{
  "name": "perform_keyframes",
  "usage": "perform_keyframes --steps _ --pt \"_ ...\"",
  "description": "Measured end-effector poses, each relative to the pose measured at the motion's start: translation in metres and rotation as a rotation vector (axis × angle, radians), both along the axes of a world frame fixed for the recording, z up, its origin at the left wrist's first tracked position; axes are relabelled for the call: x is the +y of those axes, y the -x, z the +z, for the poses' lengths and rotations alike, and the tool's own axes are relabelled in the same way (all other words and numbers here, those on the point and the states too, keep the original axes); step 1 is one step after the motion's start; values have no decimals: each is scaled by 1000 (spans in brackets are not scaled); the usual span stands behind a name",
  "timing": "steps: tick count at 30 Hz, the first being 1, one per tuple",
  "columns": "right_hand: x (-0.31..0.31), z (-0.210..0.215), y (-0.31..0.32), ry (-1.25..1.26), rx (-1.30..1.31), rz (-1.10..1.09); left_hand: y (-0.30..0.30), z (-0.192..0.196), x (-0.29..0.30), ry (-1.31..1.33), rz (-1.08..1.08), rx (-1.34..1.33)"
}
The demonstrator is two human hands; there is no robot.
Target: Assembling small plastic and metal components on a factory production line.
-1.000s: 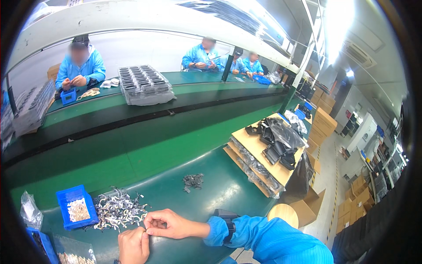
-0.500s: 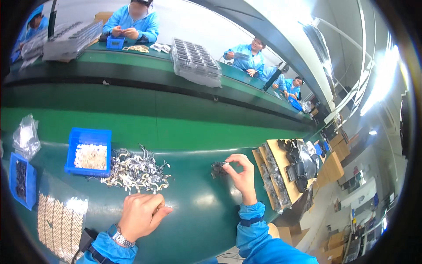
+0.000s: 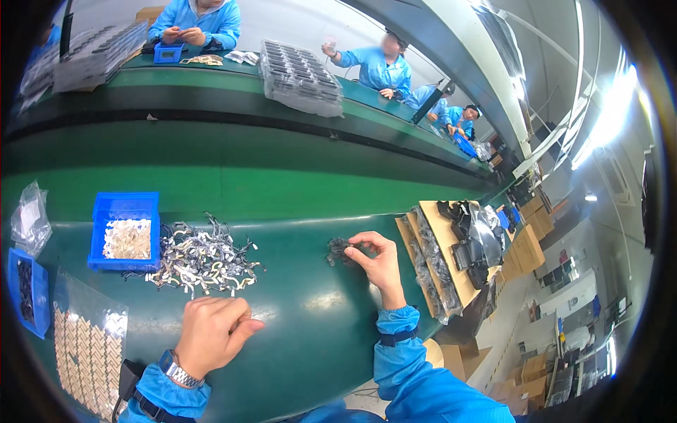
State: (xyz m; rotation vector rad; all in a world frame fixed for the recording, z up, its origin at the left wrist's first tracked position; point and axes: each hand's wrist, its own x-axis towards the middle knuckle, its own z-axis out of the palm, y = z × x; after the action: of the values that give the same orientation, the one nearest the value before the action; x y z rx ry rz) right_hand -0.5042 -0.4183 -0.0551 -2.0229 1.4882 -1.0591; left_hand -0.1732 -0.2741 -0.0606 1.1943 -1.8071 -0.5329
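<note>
My right hand (image 3: 377,259) reaches out over the green table (image 3: 310,310) and its fingertips pinch at a small clump of dark parts (image 3: 338,249). Resting on the table nearer me, my left hand (image 3: 211,331) has its fingers curled loosely; whether it holds a small piece I cannot tell. Just beyond the left hand spreads a heap of silvery metal parts (image 3: 201,257). A watch sits on my left wrist.
A blue bin (image 3: 127,229) of pale parts stands left of the heap, with a second blue bin (image 3: 25,289), a clear bag (image 3: 32,218) and a sheet of pieces (image 3: 88,342) further left. Trays of dark parts (image 3: 451,247) lie right. People in blue work beyond a conveyor (image 3: 211,106).
The view has swung down and left. My right hand left my left hand and went right to the dark clump; my left hand stays by the metal heap.
</note>
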Motion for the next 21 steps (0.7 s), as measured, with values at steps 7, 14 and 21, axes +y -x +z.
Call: perform_keyframes --steps 7,14,21 --pt "-6 -2 3 59 -213 -26 -1 2 -2 4 -2 -9" --pt "6 -9 -5 466 -530 -25 -3 11 2 -31 20 0" --pt "111 61 -114 355 -861 916 18 54 37 69 -127 398"
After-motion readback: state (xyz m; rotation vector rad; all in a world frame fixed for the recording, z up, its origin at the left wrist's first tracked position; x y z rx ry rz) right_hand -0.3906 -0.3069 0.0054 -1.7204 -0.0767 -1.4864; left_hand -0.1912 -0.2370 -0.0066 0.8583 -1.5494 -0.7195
